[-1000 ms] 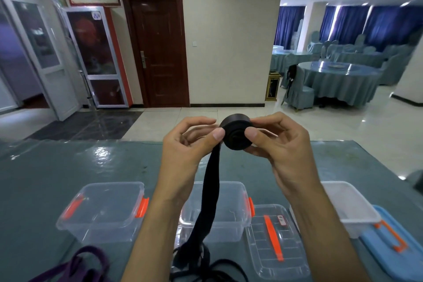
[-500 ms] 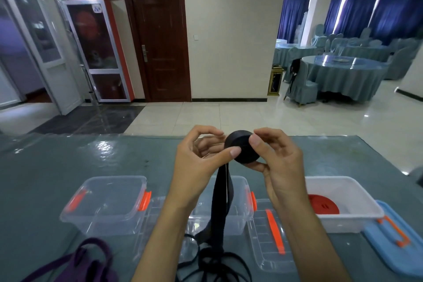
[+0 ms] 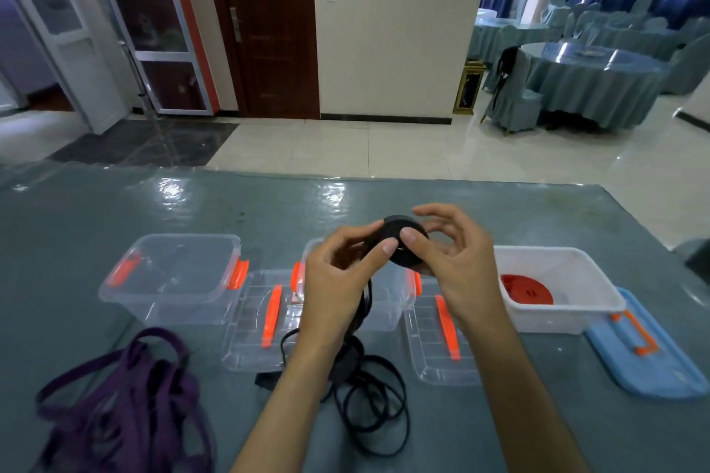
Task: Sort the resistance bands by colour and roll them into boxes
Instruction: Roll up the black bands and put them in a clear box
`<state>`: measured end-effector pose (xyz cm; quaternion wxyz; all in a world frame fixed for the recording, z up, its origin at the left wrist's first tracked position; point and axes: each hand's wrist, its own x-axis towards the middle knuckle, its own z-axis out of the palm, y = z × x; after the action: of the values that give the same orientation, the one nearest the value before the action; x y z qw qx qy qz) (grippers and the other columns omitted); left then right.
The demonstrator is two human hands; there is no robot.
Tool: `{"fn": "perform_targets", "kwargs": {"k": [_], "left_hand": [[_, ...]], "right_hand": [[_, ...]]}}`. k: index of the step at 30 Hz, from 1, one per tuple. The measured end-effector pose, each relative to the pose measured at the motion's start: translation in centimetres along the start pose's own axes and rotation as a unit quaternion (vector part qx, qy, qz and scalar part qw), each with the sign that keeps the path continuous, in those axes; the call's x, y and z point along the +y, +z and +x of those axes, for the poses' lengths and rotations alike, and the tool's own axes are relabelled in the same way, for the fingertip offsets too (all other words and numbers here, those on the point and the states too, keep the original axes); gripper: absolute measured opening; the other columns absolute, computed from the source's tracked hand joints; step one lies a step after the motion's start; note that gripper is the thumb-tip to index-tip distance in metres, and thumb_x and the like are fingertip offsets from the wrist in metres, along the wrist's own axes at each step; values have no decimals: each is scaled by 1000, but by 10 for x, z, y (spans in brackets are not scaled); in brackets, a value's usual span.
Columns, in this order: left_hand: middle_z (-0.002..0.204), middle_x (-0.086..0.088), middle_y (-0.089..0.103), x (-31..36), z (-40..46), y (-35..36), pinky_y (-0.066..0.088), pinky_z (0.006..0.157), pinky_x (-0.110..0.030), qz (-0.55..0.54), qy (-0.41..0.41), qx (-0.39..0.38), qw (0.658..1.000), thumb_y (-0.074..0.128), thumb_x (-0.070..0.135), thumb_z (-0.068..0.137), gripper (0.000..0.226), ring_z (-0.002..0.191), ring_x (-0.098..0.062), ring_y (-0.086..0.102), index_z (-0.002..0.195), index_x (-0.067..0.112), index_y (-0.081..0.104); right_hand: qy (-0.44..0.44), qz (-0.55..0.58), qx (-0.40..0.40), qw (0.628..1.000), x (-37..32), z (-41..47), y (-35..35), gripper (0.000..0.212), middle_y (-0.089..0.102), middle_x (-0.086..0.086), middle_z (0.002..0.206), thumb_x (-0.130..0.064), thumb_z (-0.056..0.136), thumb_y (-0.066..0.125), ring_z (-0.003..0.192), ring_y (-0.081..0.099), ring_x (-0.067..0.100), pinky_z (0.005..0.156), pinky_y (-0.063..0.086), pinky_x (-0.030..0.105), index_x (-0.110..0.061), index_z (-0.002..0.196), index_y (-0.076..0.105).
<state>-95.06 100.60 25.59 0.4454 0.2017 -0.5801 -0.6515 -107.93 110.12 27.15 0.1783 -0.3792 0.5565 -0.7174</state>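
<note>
We hold the black roll (image 3: 403,244) above the table (image 3: 77,219), pinched between both thumbs in front and curled fingers (image 3: 430,213) behind; our left hand (image 3: 338,280) and right hand (image 3: 457,261) grip it while its loose tail (image 3: 365,303) hangs to the coils below.

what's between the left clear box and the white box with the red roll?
Head view: a second clear box, mostly hidden behind both hands, with two clear lids lying in front.
</note>
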Motion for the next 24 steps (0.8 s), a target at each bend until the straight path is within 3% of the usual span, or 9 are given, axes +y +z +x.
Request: {"fn": "perform_targets", "kwargs": {"k": [3, 5, 10, 15, 18, 21, 24], "left_hand": [[106, 0, 83, -3, -3, -8, 58, 89, -20, 22, 1, -2, 1000, 84, 13, 89, 21, 105, -16, 78, 111, 15, 82], [105, -2, 82, -5, -4, -15, 59, 89, -23, 42, 9, 3, 999, 84, 13, 90, 19, 104, -18, 78, 108, 15, 81], [103, -5, 81, -15, -9, -20, 62, 91, -33, 45, -6, 33, 998, 86, 17, 89, 16, 101, -22, 79, 100, 16, 73], [111, 1, 81, -16, -1, -24, 60, 98, -32, 58, 2, -6, 998, 87, 13, 87, 24, 109, -18, 77, 108, 23, 81], [109, 1, 82, -16, 3, -31, 61, 99, -37, 69, 3, -28, 997, 88, 12, 84, 28, 108, -19, 77, 109, 22, 82], [106, 2, 82, -16, 4, -30, 60, 98, -38, 89, 13, -34, 995, 90, 13, 82, 28, 106, -20, 77, 106, 25, 81], [105, -1, 82, -17, 3, -23, 60, 95, -33, 52, 1, -12, 999, 91, 12, 82, 28, 105, -19, 78, 105, 23, 81]], "right_hand": [[44, 45, 1, 998, 17, -10, 6, 18, 78, 4, 103, -19, 89, 83, 98, 78, 26, 81, 65, 39, -16, 105, 75], [75, 53, -12, 996, 24, -12, 3, 27, 79, 11, 106, -30, 86, 86, 102, 77, 31, 89, 63, 42, -13, 102, 73], [79, 21, -25, 996, 27, -10, 1, 31, 80, 9, 101, -41, 81, 89, 95, 79, 28, 79, 64, 35, -17, 93, 74], [72, 56, -5, 996, 31, -10, 6, 41, 77, 3, 104, -44, 79, 89, 101, 78, 26, 86, 64, 40, -19, 109, 77], [80, 48, -45, 995, 30, -6, 1, 33, 79, 9, 109, -39, 79, 90, 105, 77, 30, 92, 63, 42, -19, 100, 74], [65, 8, -50, 997, 21, 1, -3, 26, 80, 10, 105, -32, 74, 91, 100, 78, 29, 86, 64, 34, -22, 85, 70], [30, 16, -36, 999, 15, 3, -1, 28, 79, 9, 104, -31, 76, 91, 97, 78, 27, 82, 65, 34, -23, 97, 75]]}}
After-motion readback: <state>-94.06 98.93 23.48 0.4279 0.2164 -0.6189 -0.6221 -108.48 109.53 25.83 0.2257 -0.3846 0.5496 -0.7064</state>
